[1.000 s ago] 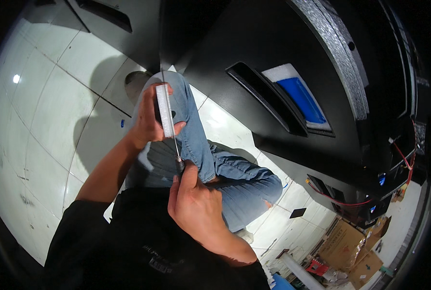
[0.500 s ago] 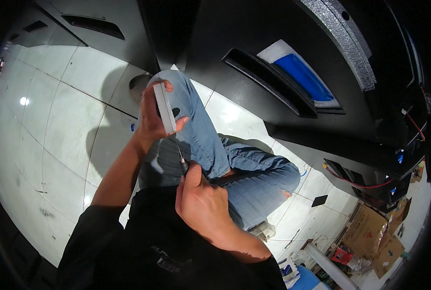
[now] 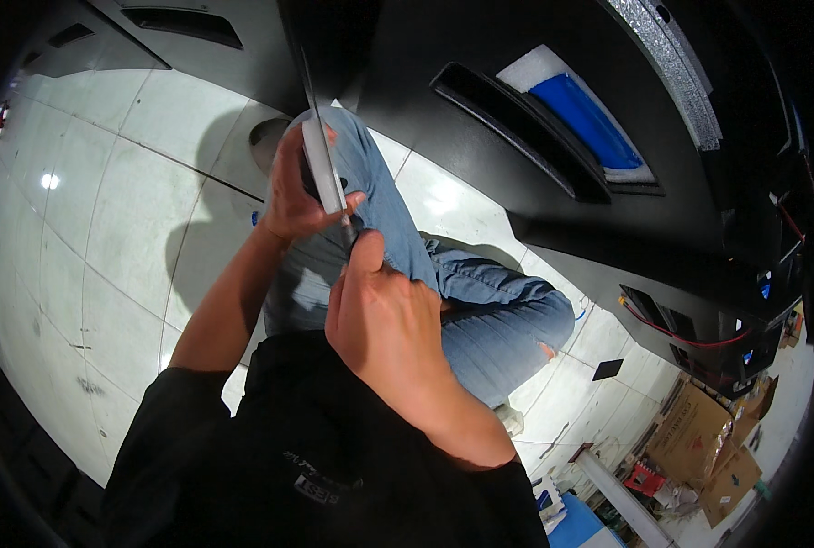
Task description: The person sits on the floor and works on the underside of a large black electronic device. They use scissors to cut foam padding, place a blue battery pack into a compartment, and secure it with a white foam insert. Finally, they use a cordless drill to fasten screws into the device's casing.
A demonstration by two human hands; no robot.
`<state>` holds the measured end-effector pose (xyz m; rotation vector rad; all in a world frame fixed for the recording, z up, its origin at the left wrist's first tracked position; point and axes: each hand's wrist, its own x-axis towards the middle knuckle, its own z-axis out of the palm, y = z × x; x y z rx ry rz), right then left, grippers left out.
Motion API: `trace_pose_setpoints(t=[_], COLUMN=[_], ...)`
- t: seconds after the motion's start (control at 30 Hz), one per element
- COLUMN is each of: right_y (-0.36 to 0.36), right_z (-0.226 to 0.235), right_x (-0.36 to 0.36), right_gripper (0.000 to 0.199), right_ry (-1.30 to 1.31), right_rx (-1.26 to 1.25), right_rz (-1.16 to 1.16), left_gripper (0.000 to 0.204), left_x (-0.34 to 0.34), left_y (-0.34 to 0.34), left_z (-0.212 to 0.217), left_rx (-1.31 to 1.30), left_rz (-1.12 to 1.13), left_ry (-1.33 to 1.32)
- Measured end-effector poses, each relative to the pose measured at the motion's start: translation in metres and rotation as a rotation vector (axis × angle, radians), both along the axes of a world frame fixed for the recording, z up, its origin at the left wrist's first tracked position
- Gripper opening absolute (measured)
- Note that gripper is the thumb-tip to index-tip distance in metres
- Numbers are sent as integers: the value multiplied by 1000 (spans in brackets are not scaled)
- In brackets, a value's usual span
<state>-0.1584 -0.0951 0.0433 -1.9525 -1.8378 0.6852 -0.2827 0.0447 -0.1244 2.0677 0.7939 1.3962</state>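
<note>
My left hand (image 3: 293,196) grips a flat grey slab-like part (image 3: 323,164) held on edge above my bent knee in blue jeans (image 3: 380,219). My right hand (image 3: 384,310) is closed around a thin dark tool whose shaft (image 3: 347,230) meets the lower end of the grey part. The tool's tip is hidden behind my fingers. A thin dark edge runs up from the grey part toward the black machine.
A large black machine body (image 3: 480,110) with a long slot and a blue-and-white panel (image 3: 581,110) stands ahead. White floor tiles (image 3: 105,210) spread to the left. Red wires (image 3: 672,333), cardboard boxes (image 3: 699,429) and clutter lie at the lower right.
Both hands have stayed joined on the grey part and the tool. My right hand has moved up closer to the left hand, and my view has shifted slightly.
</note>
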Motion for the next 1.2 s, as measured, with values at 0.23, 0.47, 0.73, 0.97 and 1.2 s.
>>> trace_pose_setpoints(t=[0.23,0.47,0.73,0.97,1.2], right_y=[-10,-34,-26,-15,-33], right_z=[-1,-4,-6,-18,-17], right_x=[-1,-1,4,0,7], right_gripper=[21,23,18,25,22], right_ry=[21,7,50,51,53], right_rx=[-25,-72,-55,-99,-98], right_rz=[-15,-23,-14,-32,5], left_gripper=[86,90,87,85,86], left_x=[1,1,0,3,2], left_y=[-3,-3,-5,-3,-3], left_z=[8,1,7,5,5], left_rx=[-27,-96,-142,-175,-156], left_rz=[8,-27,-17,-3,10], left_ry=[25,-9,24,-13,33])
